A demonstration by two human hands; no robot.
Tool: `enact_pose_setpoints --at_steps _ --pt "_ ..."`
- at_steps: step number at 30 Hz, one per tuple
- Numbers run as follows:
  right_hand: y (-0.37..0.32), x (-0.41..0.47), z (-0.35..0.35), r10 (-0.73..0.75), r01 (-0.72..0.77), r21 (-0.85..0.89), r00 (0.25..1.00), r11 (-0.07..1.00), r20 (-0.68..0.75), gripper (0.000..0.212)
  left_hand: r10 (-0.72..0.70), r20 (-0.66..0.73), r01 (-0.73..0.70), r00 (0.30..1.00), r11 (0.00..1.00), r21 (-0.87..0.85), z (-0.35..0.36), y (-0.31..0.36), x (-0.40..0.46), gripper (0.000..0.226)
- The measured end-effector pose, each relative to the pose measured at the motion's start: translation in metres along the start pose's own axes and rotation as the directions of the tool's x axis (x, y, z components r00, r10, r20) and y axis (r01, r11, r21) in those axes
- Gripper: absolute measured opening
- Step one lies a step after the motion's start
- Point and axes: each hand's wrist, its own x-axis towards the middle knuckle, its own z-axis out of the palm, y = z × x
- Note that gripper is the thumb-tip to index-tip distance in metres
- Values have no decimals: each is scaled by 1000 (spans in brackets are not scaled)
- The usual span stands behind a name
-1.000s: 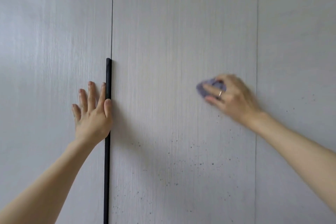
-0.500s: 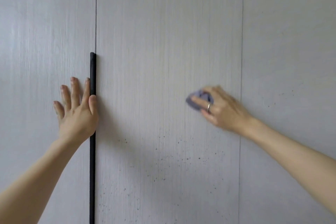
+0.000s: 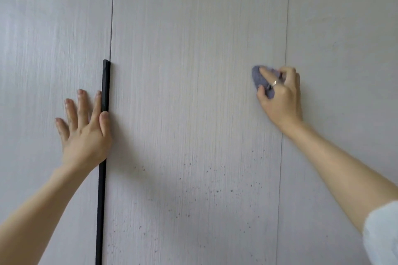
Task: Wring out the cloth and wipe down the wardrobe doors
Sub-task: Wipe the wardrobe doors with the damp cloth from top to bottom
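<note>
Three pale, wood-grained wardrobe doors are seen straight on: a left door (image 3: 53, 38), a middle door (image 3: 193, 49) and a right door (image 3: 344, 28), divided by thin vertical seams. A long black handle (image 3: 103, 178) is fixed upright along the right edge of the left door, beside the seam.

The left hand (image 3: 85, 129) is laid flat on the left door with its fingers straight and slightly spread; the thumb is pressed against the black handle. Nothing is held by it.

A small bunched purple-grey cloth (image 3: 261, 80) is gripped by the right hand (image 3: 280, 97) and pressed against the middle door, close to that door's right edge and just left of the seam with the right door. The fingers are curled over the cloth, and a ring (image 3: 274, 82) is worn on one of them. Part of the hand is lying over the seam.

Dark specks (image 3: 215, 191) are scattered over the lower part of the middle door, below and to the left of the cloth. A pale sleeve (image 3: 383, 234) is visible at the lower right corner, on the right arm.
</note>
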Motion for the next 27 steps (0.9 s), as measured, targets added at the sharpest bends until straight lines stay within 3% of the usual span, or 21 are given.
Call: enact_pose_setpoints --at_steps 5,9,11,13,16,19,22,25,27 --pt "-13 -142 -21 -188 178 87 972 980 140 38 -2 15 2 1000 1000 -25 -1 1 -4 50" --pt "2 -140 -36 -418 398 130 841 908 344 37 7 31 -6 1000 999 -32 2 -6 -13 50" --pt "9 -102 -37 -353 339 102 869 935 348 45 10 42 -9 999 1000 -28 4 -9 -19 50" --pt "12 -62 -34 -120 115 32 958 993 261 46 6 49 -5 999 1000 -25 6 -12 -24 50" --pt "9 -43 -30 94 -96 1 975 995 201 45 2 54 0 999 1000 -27 7 -14 -27 50" --pt "1 -99 -34 91 -104 51 973 993 212 50 3 64 -1 998 1000 -22 7 -16 -33 50" --pt "-12 -193 -48 -34 8 92 958 996 284 56 5 82 -4 997 1000 -8 9 -20 -42 51" --pt "-20 -243 -63 -183 118 167 866 979 465 68 -5 89 7 996 1000 -12 11 -20 -46 51" --pt "-17 -225 -68 -205 143 150 781 978 589 59 -9 88 11 996 1000 -21 11 -20 -47 51"
